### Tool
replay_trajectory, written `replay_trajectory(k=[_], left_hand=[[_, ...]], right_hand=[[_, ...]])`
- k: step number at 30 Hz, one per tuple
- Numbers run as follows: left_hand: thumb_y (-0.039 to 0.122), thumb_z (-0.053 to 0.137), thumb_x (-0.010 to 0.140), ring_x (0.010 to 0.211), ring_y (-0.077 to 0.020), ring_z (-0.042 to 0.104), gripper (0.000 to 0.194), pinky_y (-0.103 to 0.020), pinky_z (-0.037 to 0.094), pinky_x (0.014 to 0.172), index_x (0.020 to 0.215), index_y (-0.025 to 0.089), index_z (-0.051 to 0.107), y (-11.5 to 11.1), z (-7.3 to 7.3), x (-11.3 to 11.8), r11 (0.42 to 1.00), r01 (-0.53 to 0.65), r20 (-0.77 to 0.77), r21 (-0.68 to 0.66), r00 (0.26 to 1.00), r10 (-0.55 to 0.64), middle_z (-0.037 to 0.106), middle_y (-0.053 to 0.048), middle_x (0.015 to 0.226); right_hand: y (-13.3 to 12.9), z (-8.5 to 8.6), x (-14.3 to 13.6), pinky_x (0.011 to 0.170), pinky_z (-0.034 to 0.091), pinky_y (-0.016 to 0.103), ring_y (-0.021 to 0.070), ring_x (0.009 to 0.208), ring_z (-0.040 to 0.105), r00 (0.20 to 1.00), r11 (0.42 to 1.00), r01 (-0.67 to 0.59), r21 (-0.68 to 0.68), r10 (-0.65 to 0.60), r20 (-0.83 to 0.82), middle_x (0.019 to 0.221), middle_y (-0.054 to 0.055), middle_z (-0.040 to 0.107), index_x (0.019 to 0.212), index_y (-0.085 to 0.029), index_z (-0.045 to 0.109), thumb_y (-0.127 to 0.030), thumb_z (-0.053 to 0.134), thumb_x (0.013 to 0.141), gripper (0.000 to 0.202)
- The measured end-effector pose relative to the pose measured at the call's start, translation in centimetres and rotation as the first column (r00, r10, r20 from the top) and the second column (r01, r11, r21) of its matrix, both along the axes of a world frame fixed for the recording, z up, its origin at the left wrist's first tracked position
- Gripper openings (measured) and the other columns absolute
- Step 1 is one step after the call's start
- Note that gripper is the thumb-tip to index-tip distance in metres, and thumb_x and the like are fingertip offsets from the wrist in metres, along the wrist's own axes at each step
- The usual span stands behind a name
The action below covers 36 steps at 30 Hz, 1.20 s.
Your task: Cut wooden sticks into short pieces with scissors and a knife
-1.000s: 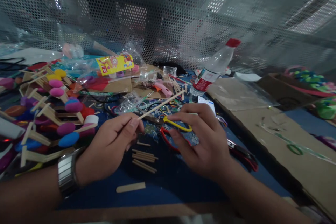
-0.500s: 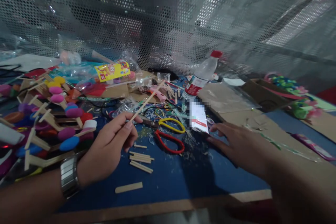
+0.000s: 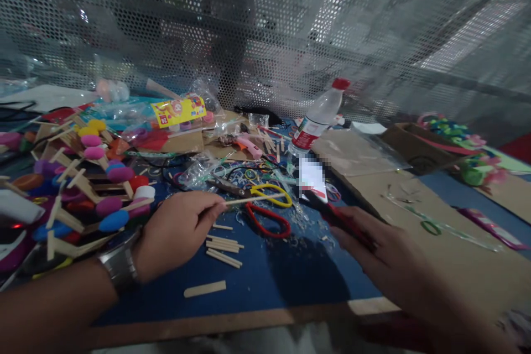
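A thin wooden stick (image 3: 254, 199) is held near one end by the left hand (image 3: 180, 229), pinched between thumb and fingers. It points to the right above the worktop (image 3: 161, 305), and its free end crosses in front of the yellow loop of a pair of scissors (image 3: 237, 191). The right hand (image 3: 384, 249) is wrapped around a tool (image 3: 347, 224) with red grips and a dark head, which points towards the stick's free end but is apart from it; the head is blurred, so whether it is spread cannot be told.

The scissors lie beyond the left hand, their other loop red. Nearer the front edge is a group of short sticks (image 3: 224, 245), with one flat stick (image 3: 204, 289) on its own closer still. Just beyond the tool's head lies a phone (image 3: 313, 174) with a lit screen, and behind it stands a plastic bottle (image 3: 315, 116) with a red cap. A pink glue gun (image 3: 251, 148) lies left of the bottle, among scraps and clear wrappers.

To the left, wooden pieces with colourful rounded parts (image 3: 114, 221) are heaped. Flat cardboard (image 3: 468, 282) covers the right side. A perforated screen (image 3: 282, 50) rises behind everything.
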<state>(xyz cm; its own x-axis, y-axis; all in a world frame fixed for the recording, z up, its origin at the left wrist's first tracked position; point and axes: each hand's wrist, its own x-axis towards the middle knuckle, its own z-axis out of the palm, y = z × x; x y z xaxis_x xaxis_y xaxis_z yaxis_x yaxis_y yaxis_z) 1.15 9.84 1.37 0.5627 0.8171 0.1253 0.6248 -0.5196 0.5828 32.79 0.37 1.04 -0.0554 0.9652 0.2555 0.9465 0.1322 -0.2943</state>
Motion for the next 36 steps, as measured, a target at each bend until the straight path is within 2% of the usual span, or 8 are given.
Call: replay_trajectory(k=[3,5,8,11,18,24,28,36], left_hand=[[0.027,0.046,0.1,0.083,-0.0223,0.06,0.03,-0.034,0.04,0.073,0.096,0.02,0.074,0.3,-0.1,0.0,0.994,0.015,-0.138,0.107,0.99,0.0,0.065,-0.005,0.085],[0.025,0.046,0.099,0.084,-0.0233,0.059,0.029,-0.035,0.04,0.073,0.099,0.02,0.075,0.4,-0.1,0.1,0.991,0.004,-0.186,0.135,0.982,0.021,0.063,-0.005,0.085],[0.023,0.047,0.099,0.085,-0.0239,0.06,0.028,-0.036,0.041,0.074,0.103,0.019,0.075,0.3,-0.2,0.3,0.992,0.004,-0.215,0.13,0.976,0.024,0.064,-0.006,0.085],[0.02,0.053,0.096,0.093,-0.0244,0.062,0.024,-0.037,0.043,0.081,0.11,0.019,0.072,0.3,-0.4,0.4,0.995,-0.019,-0.18,0.102,0.983,0.037,0.069,-0.006,0.093],[0.022,0.063,0.088,0.079,-0.0208,0.06,0.004,-0.033,0.039,0.073,0.087,0.019,0.064,0.2,-0.5,0.6,0.998,-0.05,-0.146,0.048,0.988,0.056,0.067,-0.001,0.08],[0.033,0.063,0.091,0.075,-0.0206,0.057,0.02,-0.034,0.035,0.071,0.077,0.019,0.062,0.4,-0.7,0.8,0.993,0.007,-0.182,0.114,0.983,0.014,0.065,-0.001,0.075],[0.032,0.062,0.092,0.073,-0.0203,0.055,0.022,-0.034,0.034,0.071,0.074,0.019,0.061,0.4,-0.9,0.8,0.991,0.019,-0.196,0.134,0.981,0.008,0.064,0.0,0.073],[0.029,0.06,0.092,0.07,-0.019,0.053,0.022,-0.034,0.033,0.07,0.072,0.019,0.059,0.1,-1.0,1.0,0.992,0.032,-0.221,0.123,0.975,-0.004,0.061,0.0,0.072]], right_hand=[[-0.4,1.0,-3.0,0.06,0.06,0.035,0.0258,0.074,0.076,0.989,0.989,-0.139,-0.058,0.135,-0.061,0.091,0.007,0.079,0.109,-0.023,0.067,-0.033,0.048,0.099,0.023],[-0.5,1.2,-4.6,0.072,0.064,0.039,0.0281,0.093,0.076,0.97,0.972,-0.23,-0.048,0.226,-0.087,0.108,0.012,0.078,0.126,-0.02,0.061,-0.024,0.046,0.097,0.033],[-0.3,0.9,-5.9,0.094,0.06,0.043,0.0268,0.122,0.065,0.932,0.931,-0.356,-0.081,0.346,-0.109,0.137,0.013,0.065,0.146,-0.021,0.044,-0.016,0.044,0.096,0.05],[0.0,0.1,-6.3,0.103,0.055,0.047,0.026,0.131,0.058,0.914,0.909,-0.396,-0.129,0.377,-0.15,0.146,0.013,0.058,0.149,-0.023,0.039,-0.012,0.044,0.096,0.055],[0.4,-0.3,-7.1,0.087,0.063,0.043,0.0274,0.115,0.069,0.909,0.922,-0.376,-0.097,0.346,-0.234,0.133,0.012,0.068,0.143,-0.023,0.047,-0.014,0.044,0.097,0.047],[0.0,-0.3,-8.3,0.061,0.063,0.04,0.0278,0.078,0.078,0.955,0.941,-0.256,-0.223,0.21,-0.21,0.098,0.011,0.08,0.135,-0.018,0.055,-0.018,0.041,0.097,0.04],[-0.5,-0.7,-9.1,0.059,0.063,0.037,0.0268,0.078,0.079,0.969,0.965,-0.204,-0.163,0.176,-0.172,0.103,0.012,0.08,0.147,-0.017,0.045,-0.02,0.037,0.098,0.049],[-1.1,-1.3,-10.2,0.063,0.066,0.039,0.0277,0.088,0.079,0.952,0.962,-0.254,-0.105,0.229,-0.201,0.115,0.015,0.077,0.15,-0.017,0.043,-0.016,0.037,0.097,0.053]])
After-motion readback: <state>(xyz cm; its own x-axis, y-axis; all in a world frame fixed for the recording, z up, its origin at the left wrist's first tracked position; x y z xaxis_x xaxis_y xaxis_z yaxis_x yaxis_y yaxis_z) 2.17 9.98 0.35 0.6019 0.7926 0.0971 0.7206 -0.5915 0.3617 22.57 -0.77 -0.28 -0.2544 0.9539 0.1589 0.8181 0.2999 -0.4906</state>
